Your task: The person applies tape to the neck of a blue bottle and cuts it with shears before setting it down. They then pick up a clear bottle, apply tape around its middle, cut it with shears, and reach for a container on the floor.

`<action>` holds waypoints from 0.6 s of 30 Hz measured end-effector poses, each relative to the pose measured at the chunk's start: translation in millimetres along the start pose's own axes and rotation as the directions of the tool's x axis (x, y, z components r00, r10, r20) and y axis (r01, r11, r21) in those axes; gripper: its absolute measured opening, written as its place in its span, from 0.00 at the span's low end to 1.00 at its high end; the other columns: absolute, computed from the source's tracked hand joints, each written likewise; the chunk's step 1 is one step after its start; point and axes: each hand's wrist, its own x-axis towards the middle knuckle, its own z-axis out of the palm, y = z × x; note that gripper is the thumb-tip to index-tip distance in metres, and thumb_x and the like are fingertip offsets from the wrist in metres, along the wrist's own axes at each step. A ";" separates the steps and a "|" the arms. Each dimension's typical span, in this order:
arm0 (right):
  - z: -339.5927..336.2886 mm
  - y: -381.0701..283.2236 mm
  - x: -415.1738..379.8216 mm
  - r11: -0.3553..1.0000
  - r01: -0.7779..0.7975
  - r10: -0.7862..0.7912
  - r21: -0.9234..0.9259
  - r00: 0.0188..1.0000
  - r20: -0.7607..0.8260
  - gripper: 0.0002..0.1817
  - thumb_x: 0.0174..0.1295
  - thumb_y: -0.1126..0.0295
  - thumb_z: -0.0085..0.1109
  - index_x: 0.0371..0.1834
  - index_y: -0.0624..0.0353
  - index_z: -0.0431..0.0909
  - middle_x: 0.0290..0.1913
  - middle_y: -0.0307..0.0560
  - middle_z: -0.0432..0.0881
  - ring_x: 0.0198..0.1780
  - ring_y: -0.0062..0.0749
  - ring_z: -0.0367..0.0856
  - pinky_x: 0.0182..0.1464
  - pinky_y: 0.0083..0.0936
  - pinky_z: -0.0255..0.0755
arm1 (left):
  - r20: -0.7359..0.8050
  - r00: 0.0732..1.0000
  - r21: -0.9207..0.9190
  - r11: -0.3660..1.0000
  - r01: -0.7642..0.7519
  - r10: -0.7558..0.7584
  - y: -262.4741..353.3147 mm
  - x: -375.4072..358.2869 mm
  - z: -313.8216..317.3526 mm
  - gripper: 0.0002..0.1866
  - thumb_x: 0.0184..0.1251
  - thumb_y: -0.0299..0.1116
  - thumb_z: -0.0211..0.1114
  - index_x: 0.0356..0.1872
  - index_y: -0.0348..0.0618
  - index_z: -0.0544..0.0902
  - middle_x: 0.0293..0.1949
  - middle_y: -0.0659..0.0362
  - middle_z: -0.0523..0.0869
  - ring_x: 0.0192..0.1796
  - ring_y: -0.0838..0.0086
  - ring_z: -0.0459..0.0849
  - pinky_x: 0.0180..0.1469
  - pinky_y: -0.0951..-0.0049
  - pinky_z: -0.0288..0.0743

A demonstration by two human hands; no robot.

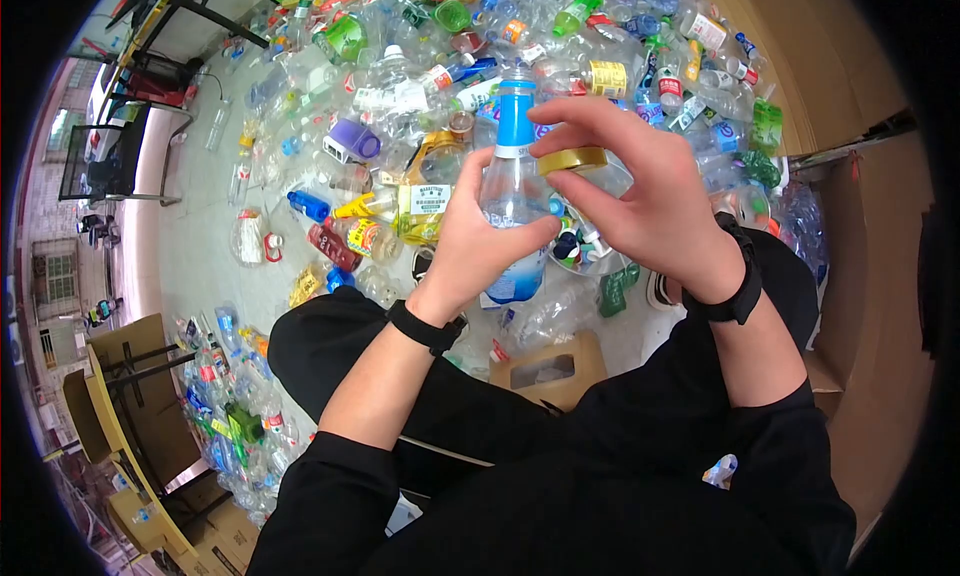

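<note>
My left hand (468, 238) is wrapped round a clear bottle (513, 184) with a blue neck label and blue print near its base. The bottle stands nearly upright in front of me. Close to its neck, my right hand (655, 201) pinches a gold round lid (573, 160) between thumb and fingers. Beneath the right hand, several small caps (568, 246) lie in what looks like a clear container, partly hidden by the hand. Left of the bottle lies a flattish container of yellow liquid (424, 221) with a white label.
A wide heap of plastic bottles (400, 96) covers the floor ahead, and a smaller pile (240, 416) lies at left. Large cardboard sheets (870, 276) stand at right. A cardboard piece with a cut-out (585, 361) lies between my legs. A black chair (110, 156) is at far left.
</note>
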 end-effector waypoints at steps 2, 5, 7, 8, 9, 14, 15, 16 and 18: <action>-1.4 -1.7 0.7 0.999 -0.005 0.007 -0.052 0.999 0.054 0.27 0.60 0.85 0.67 0.65 0.61 0.78 0.52 0.47 0.90 0.55 0.37 0.91 0.57 0.31 0.81 | -0.001 1.000 0.030 0.999 -0.028 0.028 -4.2 1.3 -0.8 0.40 0.59 0.29 0.80 0.72 0.41 0.69 0.59 0.59 0.80 0.61 0.75 0.80 0.64 0.68 0.76; 1.0 -0.3 1.0 0.987 0.050 -0.033 -0.154 0.993 0.111 0.28 0.58 0.85 0.67 0.64 0.59 0.78 0.52 0.47 0.89 0.54 0.39 0.91 0.56 0.33 0.80 | -0.007 0.999 0.006 0.999 -0.048 0.049 -7.2 0.8 -0.4 0.39 0.62 0.35 0.79 0.71 0.40 0.69 0.59 0.58 0.81 0.61 0.74 0.79 0.63 0.69 0.75; 5.9 4.6 -0.2 0.981 0.095 -0.085 -0.170 0.994 0.067 0.26 0.59 0.79 0.68 0.62 0.54 0.76 0.42 0.44 0.89 0.46 0.46 0.86 0.50 0.38 0.76 | -0.014 0.999 -0.049 0.998 -0.041 0.040 -7.3 0.2 -1.0 0.38 0.64 0.40 0.79 0.71 0.40 0.70 0.59 0.56 0.82 0.60 0.74 0.80 0.62 0.69 0.75; 6.6 5.0 -0.2 0.981 0.096 -0.085 -0.168 0.994 0.068 0.26 0.59 0.79 0.68 0.62 0.54 0.76 0.42 0.44 0.89 0.46 0.46 0.86 0.50 0.38 0.76 | -0.001 1.000 -0.165 0.986 -0.005 0.005 -6.4 -0.2 -2.1 0.36 0.69 0.43 0.75 0.71 0.39 0.70 0.60 0.56 0.81 0.62 0.74 0.79 0.64 0.69 0.74; 7.2 5.3 -0.1 0.978 0.106 -0.095 -0.178 0.993 0.069 0.26 0.59 0.79 0.68 0.62 0.54 0.76 0.41 0.44 0.89 0.46 0.46 0.86 0.50 0.38 0.76 | 0.016 0.999 -0.279 0.960 0.032 -0.028 -5.9 -0.6 -3.4 0.33 0.74 0.45 0.70 0.72 0.39 0.70 0.61 0.55 0.81 0.63 0.74 0.78 0.65 0.69 0.72; 10.7 4.5 -1.0 0.972 0.116 -0.105 -0.206 0.992 0.066 0.26 0.58 0.79 0.69 0.61 0.55 0.76 0.40 0.43 0.88 0.45 0.46 0.85 0.49 0.39 0.76 | 0.020 1.000 -0.212 0.977 -0.001 0.005 -8.4 0.7 -4.1 0.30 0.78 0.48 0.63 0.71 0.39 0.70 0.61 0.56 0.80 0.61 0.74 0.79 0.62 0.70 0.73; 10.8 3.6 -1.0 0.969 0.120 -0.107 -0.218 0.992 0.069 0.26 0.58 0.79 0.69 0.61 0.55 0.76 0.40 0.43 0.88 0.45 0.46 0.85 0.49 0.39 0.76 | 0.005 1.000 -0.244 0.970 0.008 -0.007 -7.2 0.5 -3.0 0.31 0.77 0.47 0.66 0.70 0.38 0.72 0.62 0.55 0.80 0.64 0.74 0.78 0.65 0.70 0.71; 10.8 2.6 -1.1 0.965 0.123 -0.109 -0.230 0.991 0.073 0.26 0.58 0.80 0.68 0.62 0.55 0.76 0.39 0.43 0.88 0.44 0.46 0.84 0.48 0.38 0.76 | 0.005 1.000 -0.243 0.970 0.008 -0.007 -7.5 0.5 -3.3 0.31 0.77 0.47 0.66 0.70 0.38 0.72 0.62 0.55 0.80 0.64 0.74 0.78 0.65 0.70 0.71; 10.8 0.4 -1.5 0.966 0.105 -0.089 -0.236 0.993 0.077 0.27 0.57 0.82 0.69 0.62 0.56 0.78 0.42 0.44 0.89 0.46 0.45 0.85 0.49 0.37 0.76 | 0.008 1.000 -0.254 0.967 -0.006 0.008 -8.4 0.3 -4.1 0.31 0.76 0.47 0.67 0.70 0.38 0.72 0.61 0.55 0.80 0.63 0.74 0.78 0.65 0.70 0.72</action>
